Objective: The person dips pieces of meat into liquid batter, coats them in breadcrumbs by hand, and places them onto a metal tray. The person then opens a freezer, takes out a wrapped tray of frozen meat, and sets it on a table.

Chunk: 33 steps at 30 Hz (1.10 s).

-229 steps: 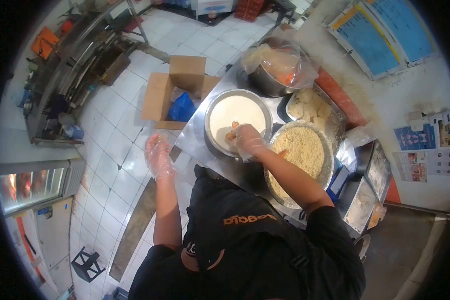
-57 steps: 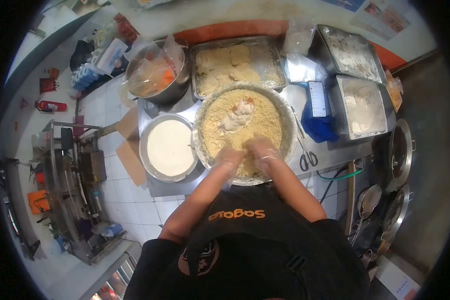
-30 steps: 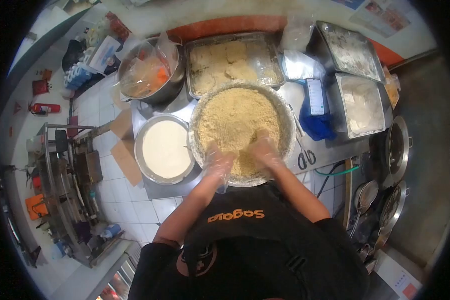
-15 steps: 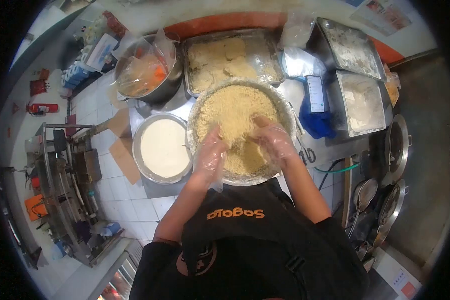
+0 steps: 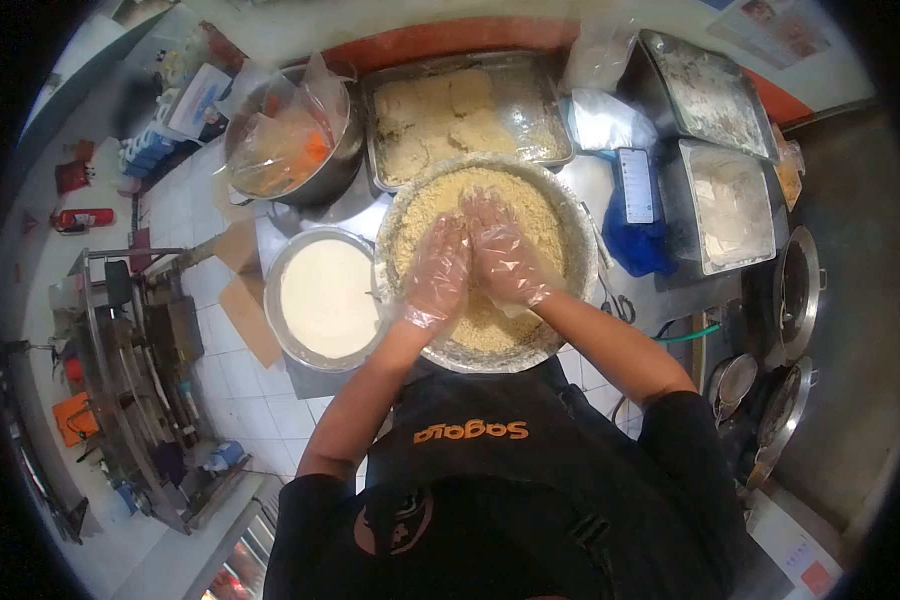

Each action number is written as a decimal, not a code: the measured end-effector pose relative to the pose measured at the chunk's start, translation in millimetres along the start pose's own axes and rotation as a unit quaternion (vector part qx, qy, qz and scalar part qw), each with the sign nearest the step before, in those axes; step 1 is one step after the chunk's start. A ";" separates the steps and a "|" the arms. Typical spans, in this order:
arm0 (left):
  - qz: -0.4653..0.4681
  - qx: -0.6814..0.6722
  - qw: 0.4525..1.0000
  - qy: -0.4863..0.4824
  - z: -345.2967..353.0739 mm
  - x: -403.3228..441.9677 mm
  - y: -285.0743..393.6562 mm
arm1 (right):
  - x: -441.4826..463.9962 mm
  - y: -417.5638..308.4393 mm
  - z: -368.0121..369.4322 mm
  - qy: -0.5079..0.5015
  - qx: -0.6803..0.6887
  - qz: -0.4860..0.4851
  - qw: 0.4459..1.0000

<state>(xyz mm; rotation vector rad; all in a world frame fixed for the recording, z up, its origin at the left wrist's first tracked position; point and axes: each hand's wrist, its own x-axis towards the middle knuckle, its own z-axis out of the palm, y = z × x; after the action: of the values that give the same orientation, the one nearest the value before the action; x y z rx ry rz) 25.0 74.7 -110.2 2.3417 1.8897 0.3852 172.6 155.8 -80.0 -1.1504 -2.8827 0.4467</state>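
A large round metal bowl [image 5: 583, 225] of yellowish crumbs [image 5: 530, 205] stands in front of me. My left hand [image 5: 438, 270] and my right hand [image 5: 505, 255], both in clear plastic gloves, lie side by side on the crumbs near the middle. Their fingers point away from me, stretched out, with the palms turned down. Whatever lies under the palms is hidden. Left of the crumb bowl sits a round pan of pale cream batter [image 5: 328, 298]. Behind it, a rectangular metal tray [image 5: 560, 125] carries flat crumb-coated pieces [image 5: 470, 95].
A deep pot [image 5: 345, 165] with plastic bags is at the back left. To the right are a phone [image 5: 635, 185] on blue cloth [image 5: 632, 245], a metal bin of white powder [image 5: 725, 205] and scissors [image 5: 618, 308]. Strainers [image 5: 735, 380] hang lower right.
Both hands were apart, with crumbs heaped between them. They have come together and moved forward, and now lie flat on the crumbs.
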 end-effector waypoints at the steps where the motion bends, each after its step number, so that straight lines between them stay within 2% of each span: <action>1: 0.009 0.021 1.000 -0.010 1.1 4.6 0.0 | 4.6 1.8 7.4 0.001 -0.003 0.004 1.000; 4: 0.023 0.016 0.997 -0.074 -21.4 9.3 -1.7 | 6.5 2.5 7.4 -0.006 0.026 0.023 0.999; 7: 0.047 0.031 0.993 -0.104 -18.7 8.0 -12.7 | 4.8 8.4 7.1 -0.003 -0.029 -0.009 1.000; 10: 0.044 -0.008 0.997 -0.056 -10.2 13.0 -13.9 | 5.2 11.9 -28.3 0.002 0.072 0.001 0.997; 13: 0.092 0.045 0.993 -0.056 -14.2 20.8 -5.3 | 7.2 21.9 -15.9 -0.017 0.083 0.040 0.996; 16: 0.078 0.079 0.983 -0.148 -16.7 30.3 -0.4 | 8.7 19.7 1.5 0.010 -0.002 0.024 1.000; 19: 0.076 0.017 0.987 -0.139 -13.6 27.1 -6.9 | 11.7 23.3 26.7 0.071 -0.050 0.027 0.996; 21: 0.080 0.016 0.987 -0.137 -16.5 22.9 -6.3 | 6.5 24.0 6.9 -0.117 0.017 0.056 0.991; 22: 0.084 0.024 0.988 -0.127 -19.0 26.6 -9.6 | 7.7 26.7 -4.7 -0.122 0.042 0.056 0.990; 23: 0.024 -0.197 0.974 -0.104 -11.8 24.8 -14.3 | 9.0 29.3 -16.3 -0.126 0.067 0.056 0.988; 24: -0.035 -0.411 0.907 -0.080 4.4 18.1 -18.1 | 4.3 33.8 -19.9 -0.053 0.089 0.044 0.994; 25: -0.004 -0.187 0.978 -0.097 -13.4 20.3 -14.6 | -3.0 34.8 -23.1 0.014 0.112 0.031 0.993; 26: 0.031 0.047 0.993 -0.103 -29.4 21.8 -11.6 | -14.4 29.8 -24.3 0.116 0.116 0.068 0.984; 27: 0.030 0.185 0.978 -0.089 -27.8 18.8 -12.5 | -20.6 32.3 -12.1 0.134 0.139 0.121 0.974; 29: 0.026 0.447 0.892 -0.061 -15.7 3.8 -17.9 | -33.8 37.9 25.7 0.162 0.187 0.226 0.942; 31: -0.024 0.408 0.911 -0.059 -7.3 -7.1 -15.8 | -35.0 25.2 31.3 0.172 0.135 0.225 0.950; 32: -0.073 0.237 0.967 -0.066 -3.5 -6.3 -15.4 | -31.1 19.4 32.2 0.180 0.108 0.222 0.952; 33: -0.118 0.057 0.989 -0.069 0.7 -5.3 -15.4 | -30.6 12.7 33.3 0.177 0.095 0.237 0.950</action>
<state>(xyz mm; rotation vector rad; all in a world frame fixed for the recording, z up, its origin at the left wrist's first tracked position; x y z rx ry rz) 9.5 73.0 -115.3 2.1107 2.1395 0.0901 200.0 135.3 -112.3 -1.6846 -2.1991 0.4497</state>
